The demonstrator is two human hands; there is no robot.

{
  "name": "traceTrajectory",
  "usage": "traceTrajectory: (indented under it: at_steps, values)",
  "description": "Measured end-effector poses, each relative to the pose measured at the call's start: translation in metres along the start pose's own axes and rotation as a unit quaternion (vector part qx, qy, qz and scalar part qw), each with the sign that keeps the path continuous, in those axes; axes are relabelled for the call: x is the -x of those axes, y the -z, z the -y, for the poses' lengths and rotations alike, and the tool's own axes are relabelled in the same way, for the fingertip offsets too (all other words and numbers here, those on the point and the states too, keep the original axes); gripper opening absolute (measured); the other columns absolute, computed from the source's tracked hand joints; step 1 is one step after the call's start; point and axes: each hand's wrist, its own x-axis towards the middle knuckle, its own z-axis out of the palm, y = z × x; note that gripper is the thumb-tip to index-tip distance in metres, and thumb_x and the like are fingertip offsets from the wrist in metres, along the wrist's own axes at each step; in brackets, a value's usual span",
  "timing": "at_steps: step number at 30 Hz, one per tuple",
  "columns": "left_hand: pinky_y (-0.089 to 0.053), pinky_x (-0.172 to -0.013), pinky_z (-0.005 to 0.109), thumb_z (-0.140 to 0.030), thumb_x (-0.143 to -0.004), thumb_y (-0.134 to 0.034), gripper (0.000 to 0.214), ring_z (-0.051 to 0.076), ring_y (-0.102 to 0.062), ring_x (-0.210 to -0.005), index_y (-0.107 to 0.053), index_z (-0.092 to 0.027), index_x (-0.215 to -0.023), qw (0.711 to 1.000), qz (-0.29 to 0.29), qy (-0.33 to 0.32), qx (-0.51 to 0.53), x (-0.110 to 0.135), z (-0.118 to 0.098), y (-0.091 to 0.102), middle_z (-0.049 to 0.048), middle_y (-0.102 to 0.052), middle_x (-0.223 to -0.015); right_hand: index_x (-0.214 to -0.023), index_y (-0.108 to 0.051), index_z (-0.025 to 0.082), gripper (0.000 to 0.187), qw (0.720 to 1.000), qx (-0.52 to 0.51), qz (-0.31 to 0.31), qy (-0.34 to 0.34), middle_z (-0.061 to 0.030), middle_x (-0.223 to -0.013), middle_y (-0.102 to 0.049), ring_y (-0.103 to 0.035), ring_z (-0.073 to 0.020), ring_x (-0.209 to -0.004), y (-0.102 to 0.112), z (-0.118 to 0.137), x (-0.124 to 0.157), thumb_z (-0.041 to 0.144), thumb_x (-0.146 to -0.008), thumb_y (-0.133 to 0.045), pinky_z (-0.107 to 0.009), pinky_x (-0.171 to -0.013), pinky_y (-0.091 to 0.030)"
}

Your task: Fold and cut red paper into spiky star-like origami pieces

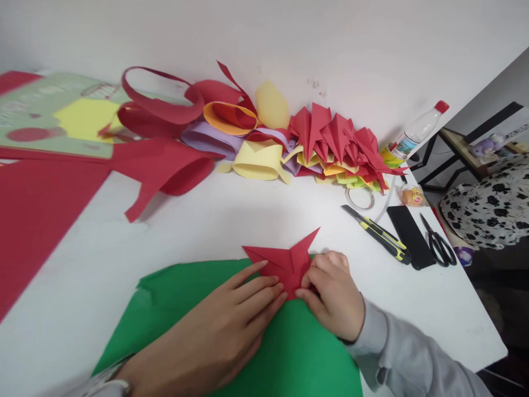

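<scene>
A folded red paper piece [285, 264] with two pointed tips lies on a green sheet [165, 309] in front of me. My left hand [235, 320] rests its outstretched fingers on the paper's left and lower part, pressing it down. At its right edge, my right hand [333, 292] pinches the red paper between thumb and fingers. The lower edge of the folded piece is partly hidden by both hands.
Along the wall stand rolled paper shapes [258, 160] and stacked red folded pieces [330, 132]. On the right lie a tape roll [360, 199], utility knife [376, 234], black phone-like slab [409, 237] and scissors [440, 245]. A bottle [419, 132] stands behind; a person's patterned clothing [491, 198] shows beyond.
</scene>
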Motion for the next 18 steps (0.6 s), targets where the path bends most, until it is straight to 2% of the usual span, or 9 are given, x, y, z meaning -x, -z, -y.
traceTrajectory:
  at_steps: [5,18]
  values:
    - [-0.027,-0.113,0.038,-0.025,-0.094,-0.047,0.03,0.02,-0.062,-0.101,-0.07,-0.017,-0.112,1.0,0.002,-0.014,-0.006,-0.001,-0.001,0.002,0.0027,-0.075,-0.104,-0.078,-0.059,0.018,0.017,1.0,0.021,-0.003,0.0,-0.0027,-0.084,-0.055,-0.044,-0.0212,-0.087,-0.001,0.001,-0.003,0.03,-0.088,-0.065,-0.038,-0.081,-0.032]
    - [-0.035,-0.107,0.048,-0.03,-0.092,-0.053,0.033,0.024,-0.059,-0.099,-0.065,-0.021,-0.12,0.999,0.031,-0.019,-0.025,0.004,0.0,-0.009,0.0054,-0.072,-0.102,-0.077,-0.058,0.019,0.012,1.0,0.016,-0.018,-0.007,-0.002,-0.084,-0.055,-0.044,-0.0213,-0.088,-0.004,0.001,-0.001,0.024,-0.085,-0.066,-0.038,-0.08,-0.033]
